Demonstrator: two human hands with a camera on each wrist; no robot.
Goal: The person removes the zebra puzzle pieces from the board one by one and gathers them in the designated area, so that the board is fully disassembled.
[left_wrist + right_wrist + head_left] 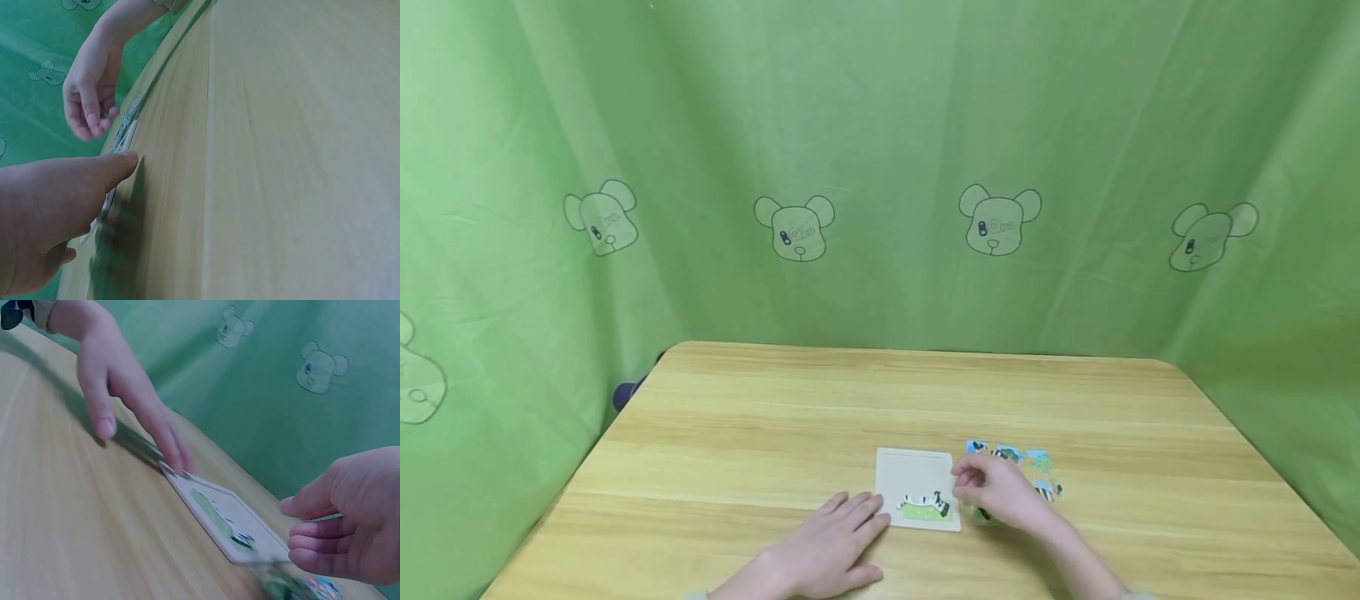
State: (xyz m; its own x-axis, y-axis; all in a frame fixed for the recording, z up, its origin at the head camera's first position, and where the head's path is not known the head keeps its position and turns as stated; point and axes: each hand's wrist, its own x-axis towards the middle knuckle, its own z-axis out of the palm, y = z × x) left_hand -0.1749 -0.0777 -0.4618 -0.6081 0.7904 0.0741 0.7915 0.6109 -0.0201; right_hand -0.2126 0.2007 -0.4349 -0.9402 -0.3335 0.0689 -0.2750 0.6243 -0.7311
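Observation:
A white square puzzle board [913, 473] lies flat on the table. Joined in its lower right part are puzzle pieces [927, 510] showing green grass and a black-and-white striped animal. My left hand [827, 546] lies palm down with extended fingers, its fingertips touching the board's left edge. Over the board's right edge hovers my right hand [1003, 492], fingers loosely bent; in the right wrist view the right hand [356, 519] shows a gap between thumb and fingers, and nothing is held there. Loose puzzle pieces [1040, 460] lie beyond and beside it, partly hidden by that hand.
The light wooden table [737, 433] has rounded far corners. Green curtains [880, 100] printed with bear heads hang behind and on both sides. A dark object [623, 395] shows past the table's left edge.

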